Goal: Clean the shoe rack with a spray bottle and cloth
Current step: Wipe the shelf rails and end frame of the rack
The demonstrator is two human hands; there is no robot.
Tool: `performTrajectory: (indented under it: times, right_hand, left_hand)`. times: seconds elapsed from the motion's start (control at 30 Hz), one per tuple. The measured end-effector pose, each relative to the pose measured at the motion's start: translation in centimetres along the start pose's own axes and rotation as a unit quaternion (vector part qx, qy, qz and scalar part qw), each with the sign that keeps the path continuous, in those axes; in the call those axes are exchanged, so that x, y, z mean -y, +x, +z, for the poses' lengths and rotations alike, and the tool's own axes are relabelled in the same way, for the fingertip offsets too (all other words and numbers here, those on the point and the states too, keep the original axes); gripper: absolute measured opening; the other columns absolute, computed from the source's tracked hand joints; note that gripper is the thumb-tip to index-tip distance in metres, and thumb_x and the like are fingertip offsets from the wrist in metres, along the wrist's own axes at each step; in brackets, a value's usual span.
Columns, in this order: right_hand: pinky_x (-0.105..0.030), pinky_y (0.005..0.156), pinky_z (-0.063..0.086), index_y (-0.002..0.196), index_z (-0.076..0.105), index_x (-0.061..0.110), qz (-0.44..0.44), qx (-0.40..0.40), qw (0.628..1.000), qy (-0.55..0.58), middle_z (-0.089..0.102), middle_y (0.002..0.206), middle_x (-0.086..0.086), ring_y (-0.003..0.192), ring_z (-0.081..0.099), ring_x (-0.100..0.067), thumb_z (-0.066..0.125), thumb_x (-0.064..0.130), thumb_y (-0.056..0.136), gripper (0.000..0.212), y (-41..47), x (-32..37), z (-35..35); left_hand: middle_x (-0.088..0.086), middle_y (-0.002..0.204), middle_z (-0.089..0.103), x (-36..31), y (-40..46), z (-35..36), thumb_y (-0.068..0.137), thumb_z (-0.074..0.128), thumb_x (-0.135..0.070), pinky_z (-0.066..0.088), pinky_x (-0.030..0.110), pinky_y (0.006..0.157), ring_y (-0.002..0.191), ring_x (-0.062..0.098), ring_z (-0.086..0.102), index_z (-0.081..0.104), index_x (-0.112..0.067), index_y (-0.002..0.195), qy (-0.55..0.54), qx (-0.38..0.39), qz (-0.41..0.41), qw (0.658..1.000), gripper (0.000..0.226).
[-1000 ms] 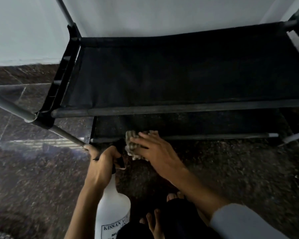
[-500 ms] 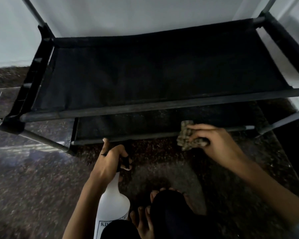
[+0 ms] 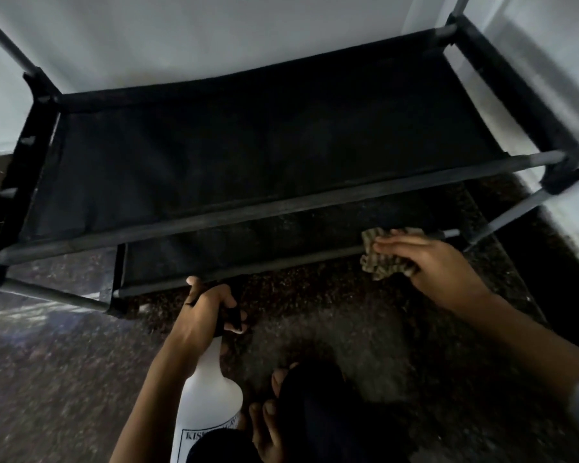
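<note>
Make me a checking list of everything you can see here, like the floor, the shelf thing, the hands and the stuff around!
Surface: dark speckled stone floor, glossy at the left.
Job's things: black shoe rack with fabric shelves, upper shelf bare; white spray bottle with a black trigger head; patterned cloth pressed on the lower front bar near its right end.
Clutter: nothing seen.
Hands: left hand wrapped round the bottle's trigger head, nozzle toward the lower shelf; right hand flat over the cloth.
Cables: nothing seen.
Surroundings: pale wall behind the rack; the person's bare toes and dark-clothed knee at the bottom.
</note>
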State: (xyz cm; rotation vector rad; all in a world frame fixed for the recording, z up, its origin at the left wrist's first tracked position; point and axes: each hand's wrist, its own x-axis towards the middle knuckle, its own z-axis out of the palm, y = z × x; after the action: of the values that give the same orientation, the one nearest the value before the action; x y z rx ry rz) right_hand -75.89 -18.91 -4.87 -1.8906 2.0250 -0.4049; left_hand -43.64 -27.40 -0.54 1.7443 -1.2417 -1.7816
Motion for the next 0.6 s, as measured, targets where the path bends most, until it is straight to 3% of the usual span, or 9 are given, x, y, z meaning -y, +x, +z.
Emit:
performTrajectory:
  times: [0.1, 0.17, 0.2, 0.27, 0.33, 0.4, 0.43, 0.5, 0.6]
  right_hand:
    - [-0.032, 0.106, 0.040, 0.127, 0.058, 0.031, -0.002, -0.006, 1.000, 0.002, 0.052, 0.137, 0.012, 0.130, 0.045, -0.010, 0.059, -0.006, 0.073, 0.066, 0.2, 2.3, -0.2]
    - [-0.028, 0.103, 0.041, 0.121, 0.064, 0.026, -0.076, -0.061, 0.995, 0.006, 0.059, 0.130, 0.007, 0.122, 0.054, -0.015, 0.052, 0.007, 0.075, 0.051, 0.4, 5.4, 1.0]
    - [-0.028, 0.099, 0.042, 0.115, 0.068, 0.024, -0.122, -0.080, 0.989, 0.003, 0.064, 0.124, 0.004, 0.116, 0.059, -0.019, 0.048, 0.014, 0.078, 0.043, 0.7, 7.0, 2.2]
    - [-0.029, 0.088, 0.051, 0.100, 0.074, 0.023, -0.190, -0.080, 0.978, -0.010, 0.070, 0.111, 0.002, 0.107, 0.065, -0.024, 0.044, 0.025, 0.083, 0.035, 1.8, 9.1, 4.5]
    - [-0.031, 0.084, 0.054, 0.095, 0.075, 0.024, -0.193, -0.067, 0.979, -0.019, 0.071, 0.108, 0.002, 0.105, 0.065, -0.024, 0.045, 0.030, 0.083, 0.034, 2.6, 9.3, 5.4]
    - [-0.027, 0.088, 0.049, 0.098, 0.075, 0.024, -0.158, -0.080, 0.984, -0.015, 0.070, 0.110, 0.003, 0.108, 0.064, -0.023, 0.045, 0.024, 0.080, 0.035, 2.3, 7.7, 5.1]
    - [-0.025, 0.091, 0.046, 0.101, 0.074, 0.025, -0.133, -0.082, 0.988, -0.012, 0.068, 0.114, 0.005, 0.110, 0.063, -0.022, 0.048, 0.016, 0.075, 0.038, 1.7, 6.4, 4.7]
    - [-0.024, 0.099, 0.041, 0.108, 0.072, 0.023, -0.067, -0.068, 0.995, 0.004, 0.065, 0.121, 0.006, 0.120, 0.056, -0.019, 0.055, -0.005, 0.063, 0.055, 0.6, 3.2, 3.5]
    - [-0.026, 0.107, 0.029, 0.114, 0.069, 0.018, 0.021, -0.037, 0.999, 0.025, 0.060, 0.127, 0.005, 0.128, 0.044, -0.015, 0.062, -0.020, 0.063, 0.064, -0.6, -0.8, 1.0]
  left_hand:
    - [0.011, 0.057, 0.065, -0.1, 0.0, 0.9, 0.089, 0.039, 0.000, 0.052, 0.041, 0.066, 0.063, 0.032, 0.059, 0.046, -0.008, 0.094, -0.014, 0.022, 0.005, 1.000, 0.011]
    - [0.010, 0.056, 0.066, 0.0, 0.1, 1.9, 0.088, 0.041, 0.001, 0.055, 0.037, 0.063, 0.062, 0.030, 0.061, 0.046, -0.005, 0.120, -0.012, 0.056, 0.002, 0.998, 0.033]
    - [0.011, 0.058, 0.067, 0.1, 0.4, 2.4, 0.088, 0.041, 0.000, 0.056, 0.030, 0.058, 0.058, 0.027, 0.063, 0.032, -0.001, 0.139, -0.005, 0.071, -0.009, 0.997, 0.052]
    - [0.011, 0.058, 0.067, 0.2, 0.6, 3.6, 0.088, 0.043, 0.000, 0.053, 0.022, 0.050, 0.051, 0.020, 0.063, 0.015, 0.005, 0.148, 0.004, 0.091, -0.018, 0.996, 0.066]
    - [0.011, 0.058, 0.067, -0.1, 0.5, 4.5, 0.087, 0.043, -0.002, 0.052, 0.021, 0.048, 0.054, 0.023, 0.063, 0.042, 0.009, 0.132, 0.014, 0.106, -0.024, 0.994, 0.046]
    - [0.015, 0.061, 0.067, -0.6, 0.3, 4.6, 0.086, 0.043, -0.005, 0.054, 0.024, 0.052, 0.060, 0.028, 0.062, 0.058, 0.005, 0.096, 0.015, 0.101, -0.045, 0.994, 0.020]
    - [0.017, 0.062, 0.067, -0.6, 0.6, 4.4, 0.086, 0.044, -0.006, 0.055, 0.028, 0.056, 0.062, 0.031, 0.062, 0.058, 0.004, 0.093, 0.011, 0.095, -0.057, 0.994, 0.018]
    - [0.019, 0.065, 0.068, -0.5, 1.3, 4.4, 0.085, 0.044, -0.008, 0.056, 0.036, 0.062, 0.062, 0.033, 0.064, 0.047, 0.008, 0.123, 0.015, 0.098, -0.073, 0.992, 0.041]
    - [0.019, 0.064, 0.067, -0.2, 1.3, 4.5, 0.082, 0.047, -0.009, 0.056, 0.039, 0.065, 0.058, 0.030, 0.062, 0.030, -0.005, 0.139, 0.040, 0.115, -0.076, 0.990, 0.060]
